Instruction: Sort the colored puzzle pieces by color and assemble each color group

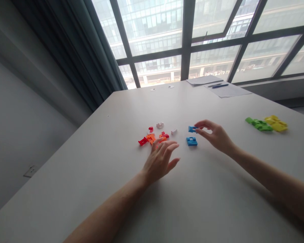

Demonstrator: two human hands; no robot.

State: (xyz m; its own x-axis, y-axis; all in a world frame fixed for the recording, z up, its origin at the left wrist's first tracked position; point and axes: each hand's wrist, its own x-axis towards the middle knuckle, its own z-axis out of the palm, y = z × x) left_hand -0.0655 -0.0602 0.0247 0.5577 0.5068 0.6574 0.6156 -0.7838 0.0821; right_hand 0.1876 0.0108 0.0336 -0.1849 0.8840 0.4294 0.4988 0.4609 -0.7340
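My right hand [212, 135] pinches a small blue plastic piece [192, 129] between thumb and fingers, at or just above the tabletop. Just below it lies a second blue piece [192, 141], flat on the table. My left hand [162, 157] is open, fingers spread and palm down, beside a loose cluster of pieces. In that cluster are a red piece [143, 141], an orange piece [150, 138] and another red piece [164, 135]. The left fingers partly cover the nearest orange and red pieces. Two white pieces, one farther back [160, 125] and one to the right [174, 131], lie nearby.
Green pieces [259, 124] and yellow pieces [276, 123] are grouped at the right of the white table [111, 152]. Papers [205, 80] and a blue pen [220, 86] lie at the far edge, by the window. A dark curtain [78, 50] hangs at the left.
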